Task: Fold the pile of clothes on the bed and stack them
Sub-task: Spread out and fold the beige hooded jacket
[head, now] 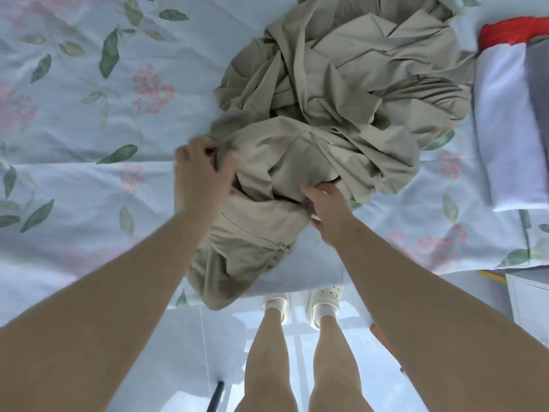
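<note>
A crumpled beige garment [332, 93] with a zipped pocket lies heaped in the middle of the bed [74, 114], which has a pale floral sheet. Its near end hangs over the bed's front edge. My left hand [202, 171] grips a bunched fold at the garment's left side. My right hand [326, 206] pinches the cloth at its near right side, fingers tucked under a fold. A folded stack [505, 114] of white, grey and red clothes lies at the right edge of the bed.
The left half of the bed holds only the sheet. My legs and white shoes [300, 304] stand on the pale floor at the bed's front edge. A white cabinet corner [528, 295] shows at the lower right.
</note>
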